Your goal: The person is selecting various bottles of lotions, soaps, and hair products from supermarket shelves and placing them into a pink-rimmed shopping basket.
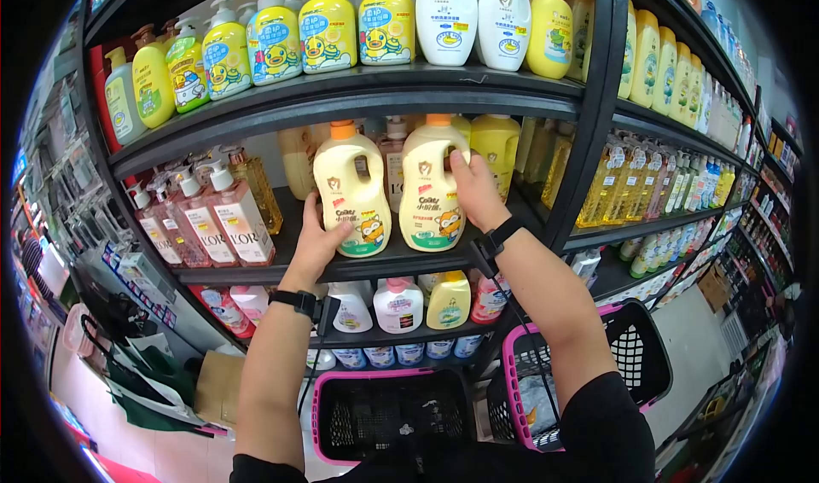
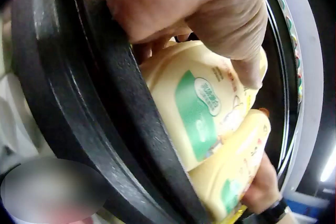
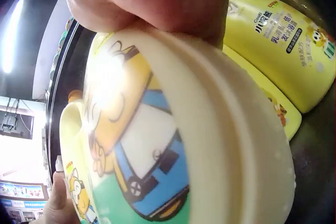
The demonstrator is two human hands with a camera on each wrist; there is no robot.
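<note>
Two cream bottles with orange caps, side by side, narrow gap, at the front edge of the middle shelf (image 1: 367,267). Both look upright or nearly so; can't tell if the bases fully rest.

Left hand (image 1: 317,237) grips the left bottle (image 1: 351,197) low on its outer side, thumb pressed on the front near the label, other fingers mostly hidden behind. Right hand (image 1: 476,189) is wrapped round the handle side of the right bottle (image 1: 431,193), upper half; exact finger placement inside the loop not clear.

Handling, my guess: hard-ish plastic, glossy, large, likely full, so fairly heavy and liquid may shift. Walls probably give a little under a squeeze; not fragile, but smooth sides could slip. Best hold: the moulded handle, as on the right. Left bottle's handle loop is free; the low side pinch looks weaker, would want palm support under the base.

Yellow bottles (image 3: 283,35) stand close behind the right one. Pink-rimmed basket (image 1: 315,410) below.
</note>
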